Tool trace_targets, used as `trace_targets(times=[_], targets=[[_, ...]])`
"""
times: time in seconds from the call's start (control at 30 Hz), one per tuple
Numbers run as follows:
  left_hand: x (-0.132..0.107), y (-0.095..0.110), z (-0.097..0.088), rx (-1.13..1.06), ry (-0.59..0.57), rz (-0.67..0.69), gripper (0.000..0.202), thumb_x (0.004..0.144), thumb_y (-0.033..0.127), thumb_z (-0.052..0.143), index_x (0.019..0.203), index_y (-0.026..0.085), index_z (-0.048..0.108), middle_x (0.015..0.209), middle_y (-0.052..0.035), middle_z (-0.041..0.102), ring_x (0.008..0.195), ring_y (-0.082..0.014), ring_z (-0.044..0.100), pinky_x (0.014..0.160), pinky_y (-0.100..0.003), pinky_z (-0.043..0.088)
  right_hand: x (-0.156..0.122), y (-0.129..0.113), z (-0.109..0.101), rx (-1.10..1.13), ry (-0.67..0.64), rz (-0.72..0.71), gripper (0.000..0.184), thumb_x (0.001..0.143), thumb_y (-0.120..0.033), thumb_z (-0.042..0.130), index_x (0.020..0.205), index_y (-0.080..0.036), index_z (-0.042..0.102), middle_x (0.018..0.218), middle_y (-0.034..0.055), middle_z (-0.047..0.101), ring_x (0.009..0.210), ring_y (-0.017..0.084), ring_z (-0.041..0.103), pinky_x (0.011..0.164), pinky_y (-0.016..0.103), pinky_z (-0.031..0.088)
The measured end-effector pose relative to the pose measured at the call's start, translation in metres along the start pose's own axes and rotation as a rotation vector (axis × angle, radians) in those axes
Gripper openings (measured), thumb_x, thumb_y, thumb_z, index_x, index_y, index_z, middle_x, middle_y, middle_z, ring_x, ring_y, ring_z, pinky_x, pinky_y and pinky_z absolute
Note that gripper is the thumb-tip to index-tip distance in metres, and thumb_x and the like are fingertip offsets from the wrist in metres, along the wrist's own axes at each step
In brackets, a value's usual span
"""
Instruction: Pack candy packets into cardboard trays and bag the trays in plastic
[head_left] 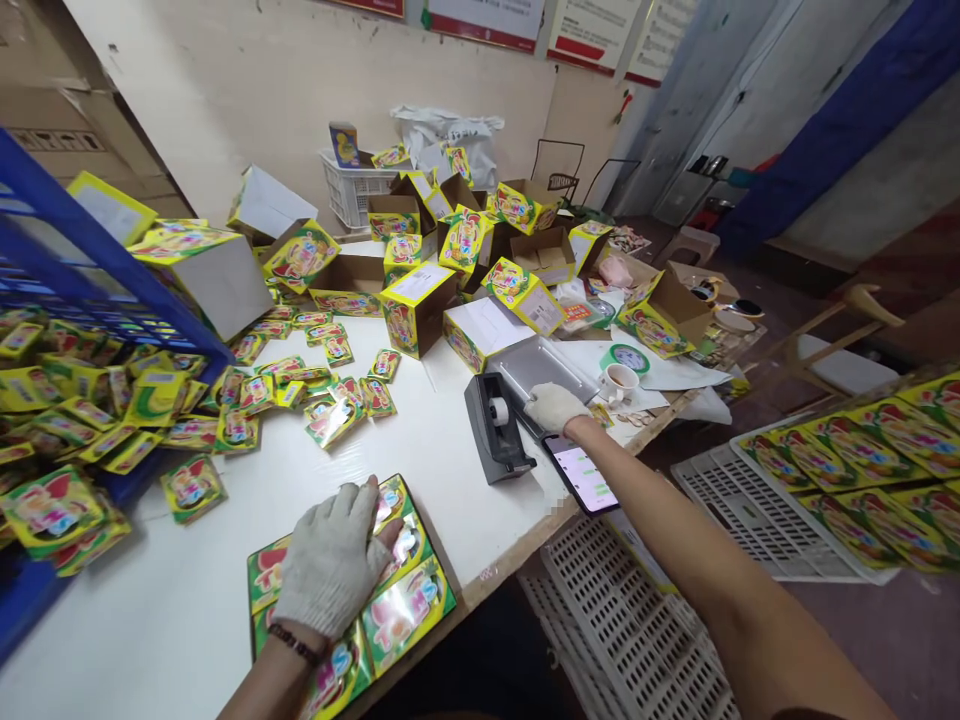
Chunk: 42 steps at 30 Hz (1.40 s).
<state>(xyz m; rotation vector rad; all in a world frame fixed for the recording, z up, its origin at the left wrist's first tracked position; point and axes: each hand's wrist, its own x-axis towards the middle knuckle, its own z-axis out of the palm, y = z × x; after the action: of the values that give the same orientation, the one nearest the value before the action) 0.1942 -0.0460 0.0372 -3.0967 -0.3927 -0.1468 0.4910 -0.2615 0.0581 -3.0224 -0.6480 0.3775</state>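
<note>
While our left hand lies flat on packs, we can't tell if our right hand grips the tray.

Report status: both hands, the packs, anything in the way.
Left white-gloved hand resting atop grouped yellow-green printed packs. Right white-gloved hand at flat grey rectangular tray. Black tape dispenser between hands.

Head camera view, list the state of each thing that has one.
Left hand, gloved, resting on yellow-green boxes
Right hand, gloved, at the grey tray's edge
Phone, screen lit
Tape dispenser, loaded
White cup, upright
Blue crate, holding small boxes
Carton behind the cup, open
</note>
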Motion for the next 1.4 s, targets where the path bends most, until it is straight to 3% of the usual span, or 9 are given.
trace_targets(times=[0.17, 0.3, 0.43, 0.63, 0.73, 0.83, 0.93, 1.03, 1.4], targets=[[-0.002, -0.002, 0.012, -0.101, 0.05, -0.008, 0.049, 0.093, 0.047, 0.045, 0.128, 0.013, 0.054, 0.103, -0.0117, 0.063, 0.092, -0.0296, 0.061, 0.08, -0.045, 0.048, -0.029, -0.011, -0.018, -0.064, 0.272, 0.028, 0.03, 0.092, -0.017, 0.038, 0.106, -0.009, 0.063, 0.11, 0.0219, 0.064, 0.103, 0.028, 0.061, 0.084, 0.035, 0.043], [0.001, -0.007, -0.006, -0.335, 0.414, 0.018, 0.056, 0.093, 0.035, 0.05, 0.142, 0.014, 0.037, 0.125, -0.0177, 0.057, 0.118, -0.0307, 0.056, 0.093, -0.045, 0.05, -0.075, -0.025, -0.062, 0.113, 0.494, -0.345, 0.022, 0.091, -0.022, 0.038, 0.085, -0.017, 0.058, 0.082, 0.0099, 0.063, 0.078, 0.021, 0.058, 0.074, 0.031, 0.042], [0.005, -0.022, -0.075, -0.45, 0.769, 0.039, 0.087, 0.078, 0.046, 0.071, 0.149, 0.024, 0.026, 0.154, -0.0147, 0.032, 0.144, -0.0349, 0.028, 0.114, -0.054, 0.031, -0.118, -0.064, -0.1, 0.478, 0.107, -0.789, 0.016, 0.088, -0.024, 0.044, 0.075, -0.02, 0.052, 0.069, -0.0008, 0.053, 0.061, 0.013, 0.046, 0.06, 0.025, 0.037], [-0.016, -0.051, -0.111, -1.057, 0.235, -0.273, 0.035, 0.079, 0.05, 0.066, 0.097, 0.02, 0.066, 0.073, -0.0018, 0.063, 0.068, -0.0177, 0.063, 0.062, -0.03, 0.055, -0.106, -0.123, -0.068, 1.162, -0.603, -0.738, 0.041, 0.079, -0.058, 0.064, 0.08, -0.019, 0.051, 0.057, -0.0065, 0.043, 0.05, 0.008, 0.038, 0.048, 0.021, 0.03], [-0.032, -0.063, -0.078, -1.246, 0.388, -0.526, 0.032, 0.079, 0.048, 0.066, 0.088, 0.018, 0.061, 0.063, 0.0025, 0.055, 0.055, -0.0114, 0.053, 0.051, -0.023, 0.046, -0.098, -0.137, -0.032, 1.429, -0.793, -0.607, 0.064, 0.067, -0.077, 0.065, 0.092, -0.019, 0.052, 0.065, -0.0023, 0.054, 0.054, 0.011, 0.05, 0.051, 0.023, 0.038], [-0.04, -0.073, -0.06, -1.124, 0.608, -0.68, 0.038, 0.079, 0.05, 0.064, 0.098, 0.018, 0.06, 0.077, -0.0007, 0.061, 0.068, -0.0147, 0.059, 0.067, -0.029, 0.052, -0.11, -0.146, -0.02, 1.366, -0.654, -0.676, 0.047, 0.075, -0.063, 0.068, 0.08, -0.02, 0.049, 0.065, -0.0016, 0.056, 0.058, 0.012, 0.052, 0.056, 0.025, 0.041], [-0.04, -0.066, -0.072, -0.807, 0.809, -0.64, 0.047, 0.078, 0.05, 0.067, 0.113, 0.02, 0.061, 0.112, -0.0076, 0.063, 0.106, -0.0241, 0.06, 0.1, -0.042, 0.046, -0.13, -0.16, -0.03, 1.232, -0.1, -0.685, 0.027, 0.084, -0.043, 0.063, 0.075, -0.021, 0.049, 0.064, -0.0029, 0.052, 0.059, 0.012, 0.047, 0.058, 0.026, 0.04], [-0.039, -0.035, -0.091, -1.123, 0.659, -0.463, 0.049, 0.083, 0.05, 0.063, 0.123, 0.023, 0.061, 0.127, -0.0088, 0.062, 0.117, -0.0268, 0.059, 0.105, -0.043, 0.045, -0.148, -0.181, -0.042, 1.071, 0.197, -0.743, 0.015, 0.083, -0.031, 0.06, 0.074, -0.022, 0.052, 0.067, -0.0016, 0.053, 0.061, 0.013, 0.048, 0.059, 0.027, 0.041], [-0.055, 0.009, -0.059, -2.106, 0.307, -0.534, 0.058, 0.077, 0.047, 0.073, 0.128, 0.023, 0.062, 0.129, -0.0134, 0.063, 0.12, -0.0309, 0.059, 0.106, -0.05, 0.045, -0.154, -0.203, -0.021, 1.121, -0.382, -0.793, 0.011, 0.075, -0.027, 0.062, 0.078, -0.019, 0.068, 0.075, 0.0, 0.066, 0.07, 0.014, 0.059, 0.065, 0.025, 0.048]])
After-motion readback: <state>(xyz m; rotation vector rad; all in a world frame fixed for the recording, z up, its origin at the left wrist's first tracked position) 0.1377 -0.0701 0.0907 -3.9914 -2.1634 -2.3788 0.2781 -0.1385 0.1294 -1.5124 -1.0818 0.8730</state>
